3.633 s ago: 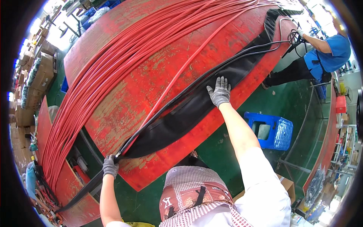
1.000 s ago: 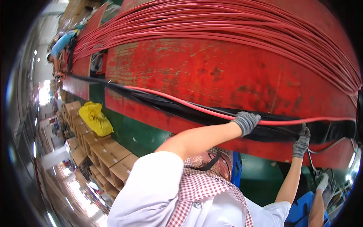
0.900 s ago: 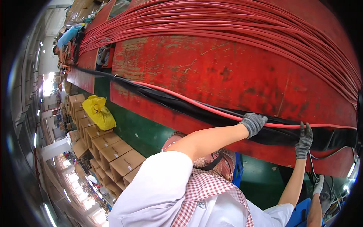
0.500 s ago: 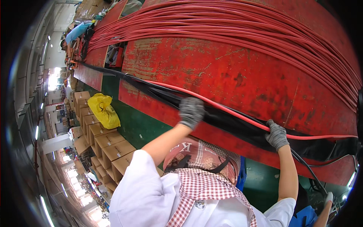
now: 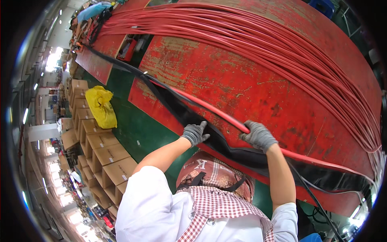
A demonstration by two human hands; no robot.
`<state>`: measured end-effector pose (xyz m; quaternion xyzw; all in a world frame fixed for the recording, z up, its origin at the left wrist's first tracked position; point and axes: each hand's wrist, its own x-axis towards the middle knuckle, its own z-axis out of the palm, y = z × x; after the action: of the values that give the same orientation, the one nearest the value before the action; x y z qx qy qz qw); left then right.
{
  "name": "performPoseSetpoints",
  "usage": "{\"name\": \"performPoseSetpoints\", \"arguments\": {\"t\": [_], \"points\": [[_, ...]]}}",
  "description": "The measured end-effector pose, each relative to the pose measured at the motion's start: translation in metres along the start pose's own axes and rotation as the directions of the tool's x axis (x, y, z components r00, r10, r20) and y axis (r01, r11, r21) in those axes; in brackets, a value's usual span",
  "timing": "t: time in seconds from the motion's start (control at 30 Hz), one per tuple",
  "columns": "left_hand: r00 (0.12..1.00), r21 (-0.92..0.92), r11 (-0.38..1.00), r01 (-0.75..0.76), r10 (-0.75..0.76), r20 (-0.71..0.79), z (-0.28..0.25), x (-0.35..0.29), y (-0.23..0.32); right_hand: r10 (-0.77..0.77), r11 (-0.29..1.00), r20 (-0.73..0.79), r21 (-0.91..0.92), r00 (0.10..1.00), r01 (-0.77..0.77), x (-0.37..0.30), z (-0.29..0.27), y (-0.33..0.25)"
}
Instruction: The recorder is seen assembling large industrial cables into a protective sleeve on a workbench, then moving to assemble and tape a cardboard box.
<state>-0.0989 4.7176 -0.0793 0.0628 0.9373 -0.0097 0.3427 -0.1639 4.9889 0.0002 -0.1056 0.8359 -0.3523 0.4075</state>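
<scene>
My left hand [image 5: 195, 133], in a grey knitted glove, pinches the near edge of a long black sheet-like sleeve [image 5: 219, 142] at the front of the red table. My right hand [image 5: 260, 136], gloved alike, is wrapped round a red cable [image 5: 219, 113] to the right and slightly lifts it off the sleeve. The sleeve spreads flat beneath both hands and narrows toward the far left. A thin black cord [image 5: 187, 99] runs beside the red cable. Part of the red cable is hidden under my right hand.
Many long red cables [image 5: 225, 28] lie bundled across the red table [image 5: 209, 68]. Brown cardboard boxes [image 5: 115, 167] and a yellow bag [image 5: 101, 107] stand on the green floor at left. A person in blue [image 5: 93, 11] is at the table's far end. A black cable [image 5: 318, 203] hangs at right.
My right hand has moved left along the red cable and now grips it. My left hand has shifted slightly left and down to the sleeve's near edge. The whole view has turned a little.
</scene>
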Motion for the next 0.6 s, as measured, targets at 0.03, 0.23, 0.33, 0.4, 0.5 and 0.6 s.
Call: {"name": "performPoseSetpoints", "arguments": {"t": [0.03, 0.23, 0.33, 0.4, 0.5, 0.6], "points": [[0.998, -0.090, 0.994, -0.064, 0.062, -0.028, -0.003, -0.004, 0.008, -0.087, 0.994, -0.071, -0.069, 0.994, 0.082, -0.009, -0.008, -0.011], [0.883, -0.033, 0.975, -0.219, 0.184, -0.431, 0.007, 0.035, 0.061, 0.007, 0.970, 0.060, -0.244, 0.998, 0.008, -0.025, -0.020, -0.055], [0.859, -0.132, 0.948, -0.289, 0.196, -0.473, 0.010, 0.054, 0.075, 0.032, 0.968, 0.052, -0.251, 0.998, -0.018, 0.002, 0.013, -0.008], [0.816, 0.011, 0.889, -0.457, 0.425, -0.391, 0.014, 0.033, 0.061, 0.105, 0.960, 0.019, -0.261, 0.994, -0.097, 0.015, 0.035, 0.025], [0.809, 0.013, 0.832, -0.554, 0.542, -0.227, 0.016, 0.005, 0.023, 0.148, 0.947, -0.088, -0.273, 0.985, -0.167, 0.028, 0.063, 0.047], [0.746, 0.028, 0.811, -0.585, 0.551, -0.375, 0.025, 0.013, -0.003, 0.148, 0.900, -0.160, -0.387, 0.976, -0.200, 0.032, 0.076, 0.043]]}}
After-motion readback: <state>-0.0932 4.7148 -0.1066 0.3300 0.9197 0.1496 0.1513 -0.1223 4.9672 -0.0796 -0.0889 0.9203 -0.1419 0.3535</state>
